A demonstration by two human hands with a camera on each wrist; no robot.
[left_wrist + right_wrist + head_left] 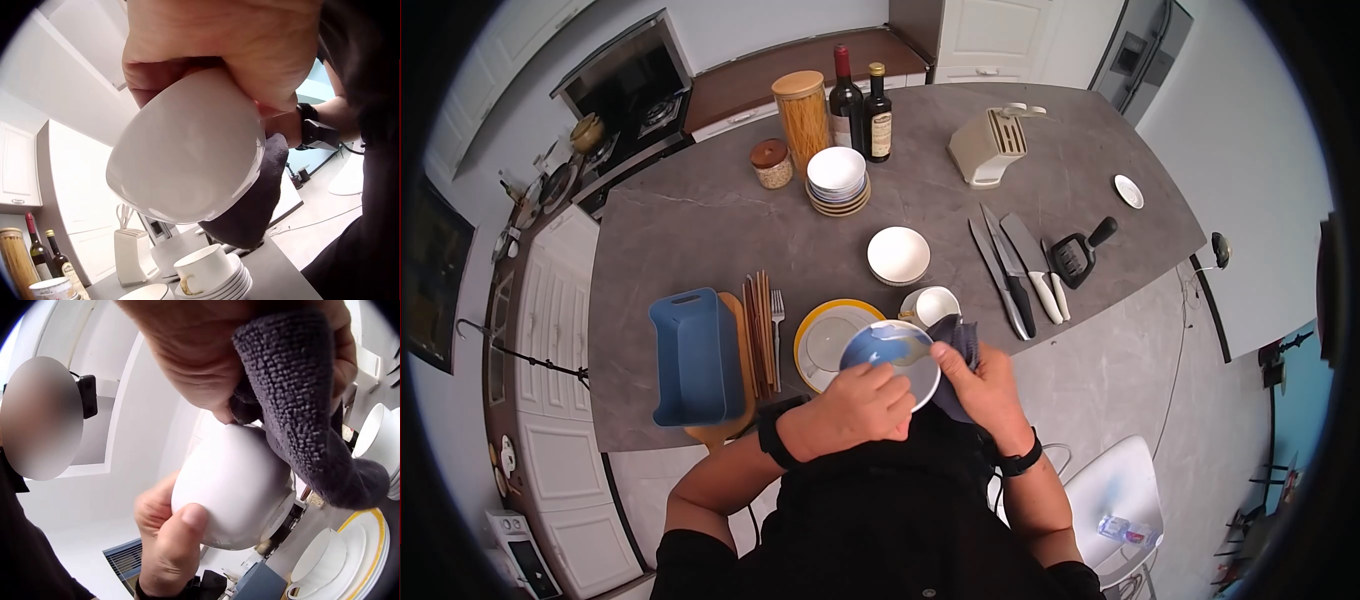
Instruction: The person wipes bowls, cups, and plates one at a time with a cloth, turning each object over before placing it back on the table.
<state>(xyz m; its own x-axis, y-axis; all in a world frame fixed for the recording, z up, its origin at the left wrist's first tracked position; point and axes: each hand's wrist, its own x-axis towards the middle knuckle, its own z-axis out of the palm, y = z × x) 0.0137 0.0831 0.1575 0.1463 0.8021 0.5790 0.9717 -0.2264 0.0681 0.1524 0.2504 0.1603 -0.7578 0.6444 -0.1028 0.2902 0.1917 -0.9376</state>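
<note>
A bowl point(887, 345), blue and pale inside and white outside, is held tilted just in front of the body. My left hand point(855, 405) grips it by the rim, the thumb on the white outer side point(237, 487) in the right wrist view. With my right hand point(990, 392) I hold a dark grey cloth point(955, 345) against the bowl's opposite edge. The cloth point(294, 394) hangs down past the bowl in the right wrist view. Below the bowl lies a yellow-rimmed plate point(803, 345), partly hidden; a white cup point(938, 307) stands beside it.
Left on the table are a blue bin point(695, 360), a wooden board point(735, 415), chopsticks point(757, 330) and a fork point(777, 320). White bowls point(898, 253) stand ahead. Knives point(1000, 275) and a black-handled tool point(1080, 255) lie right, a knife block point(988, 150) behind. Bottles point(847, 105) stand at the back.
</note>
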